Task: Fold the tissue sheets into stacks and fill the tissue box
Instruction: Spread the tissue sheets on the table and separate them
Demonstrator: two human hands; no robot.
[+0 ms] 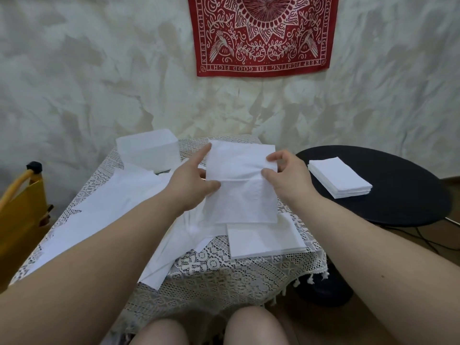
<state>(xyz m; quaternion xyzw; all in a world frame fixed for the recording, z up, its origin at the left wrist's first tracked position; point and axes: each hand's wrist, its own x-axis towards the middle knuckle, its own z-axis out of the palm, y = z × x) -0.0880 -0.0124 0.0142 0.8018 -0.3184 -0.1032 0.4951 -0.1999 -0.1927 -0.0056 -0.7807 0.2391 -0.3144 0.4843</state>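
Roughly, left to right:

1. Yellow chair is at the far left, cut off by the frame edge and not part of the task.
2. Loose sheets are spread over the left half of the lace-covered table. They look unfolded, probably the supply pile. I can't count the layers, and the left forearm hides some.
3. Tissue box is at the table's back left, translucent white, open top. Contents are hard to make out; it looks unfilled. A sheet edge covers its base.
4. Left hand pinches the left edge of the held tissue, thumb in front at the crease, index finger stretched up toward the top corner. Likely keeps the edge taut.
5. The held tissue is raised over table centre and creased across its middle, so mid-fold by my read.
6. Right hand pinches the right edge at the crease, thumb and fingertips closed on the paper. The fingers behind the sheet are hidden.
7. Folded stack lies on the table just below the held tissue, its far edge overlapped. Probably the drop spot.
8. Second stack sits on the black round table to the right, well apart, likely parked for boxing later.
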